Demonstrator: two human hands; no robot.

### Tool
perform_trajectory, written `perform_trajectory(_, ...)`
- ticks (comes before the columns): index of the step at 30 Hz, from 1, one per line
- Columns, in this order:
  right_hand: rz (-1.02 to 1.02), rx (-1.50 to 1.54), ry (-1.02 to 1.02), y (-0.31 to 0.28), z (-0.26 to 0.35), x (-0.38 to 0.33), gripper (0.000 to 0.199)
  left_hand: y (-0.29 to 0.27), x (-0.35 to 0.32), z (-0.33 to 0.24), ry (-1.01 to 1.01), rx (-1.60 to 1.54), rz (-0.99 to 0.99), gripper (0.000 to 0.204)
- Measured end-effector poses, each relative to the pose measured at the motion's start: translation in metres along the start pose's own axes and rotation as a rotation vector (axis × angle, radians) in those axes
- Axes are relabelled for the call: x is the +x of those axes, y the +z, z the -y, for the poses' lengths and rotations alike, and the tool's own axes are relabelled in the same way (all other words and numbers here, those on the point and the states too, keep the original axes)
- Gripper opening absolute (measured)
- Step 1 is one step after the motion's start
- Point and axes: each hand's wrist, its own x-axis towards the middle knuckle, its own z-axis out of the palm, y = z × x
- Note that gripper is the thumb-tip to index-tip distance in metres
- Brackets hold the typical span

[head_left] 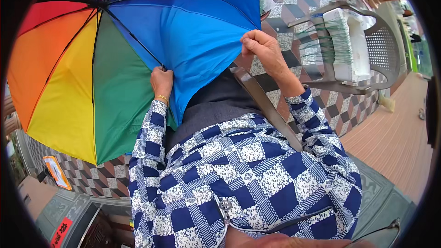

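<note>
An open rainbow umbrella (115, 41) fills the upper left of the view, seen from its inside with black ribs spreading from the hub. My left hand (161, 81) grips a rib at the edge of a blue panel, near the green one. My right hand (262, 49) pinches the far rim of the same blue panel, fingers curled on the fabric. Both sleeves are blue and white patchwork print. The umbrella rests over my lap, covering most of my legs.
A grey plastic chair (381, 41) stands at the upper right with a white foam block (353, 41) strung with green threads on it. Patterned floor tiles (294, 0) lie beyond, a wooden deck (395, 133) on the right. A grey strap (266, 105) crosses my lap.
</note>
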Motion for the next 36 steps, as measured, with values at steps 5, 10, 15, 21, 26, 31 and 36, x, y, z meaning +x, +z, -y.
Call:
perform_trajectory(5, -0.273, 0.126, -0.039, -0.022, -0.003, -0.012, 0.015, 0.006, -0.046, -0.026, -0.412, -0.832, 0.420, 0.008)
perform_trajectory(10, -0.329, 0.029, -0.218, -0.010, -0.007, 0.005, 0.013, -0.023, -0.046, -0.032, -0.582, -1.068, 0.546, 0.010)
perform_trajectory(15, -0.356, 0.050, -0.126, -0.023, -0.021, 0.022, 0.013, -0.048, -0.048, -0.033, -0.606, -1.276, 0.344, 0.013)
perform_trajectory(21, -0.422, 0.025, -0.158, -0.024, -0.017, 0.038, 0.013, -0.069, -0.046, 0.000, -0.547, -1.283, 0.008, 0.010)
perform_trajectory(26, -0.329, 0.067, -0.248, -0.024, -0.010, 0.061, 0.012, -0.058, -0.039, 0.018, -0.542, -1.275, 0.009, 0.010)
perform_trajectory(31, -0.321, -0.051, -0.269, -0.037, 0.001, 0.053, 0.011, -0.036, -0.034, 0.009, -0.495, -1.332, 0.003, 0.012)
perform_trajectory(36, -0.121, -0.491, -0.353, 0.020, 0.035, -0.002, 0.010, -0.041, -0.033, 0.024, -0.464, -1.347, 0.016, 0.006)
